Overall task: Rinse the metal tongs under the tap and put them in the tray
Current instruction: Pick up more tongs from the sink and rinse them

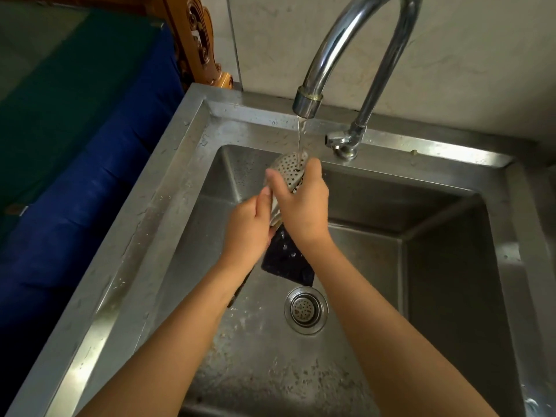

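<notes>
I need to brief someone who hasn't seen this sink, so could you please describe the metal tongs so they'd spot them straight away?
Start at the curved chrome tap over the steel sink. Follow its water stream down to the tongs, gripped by the left hand and right hand. Their perforated silver head and black handle are unique here.

Two hands, the left hand [248, 227] and the right hand [302, 203], are over one steel sink [451, 224]. One pair of metal tongs [287, 168] sits between them. One tap [346, 55] rises at the far side, running one stream of water [301, 136]. One drain strainer [306, 310] lies near.
</notes>
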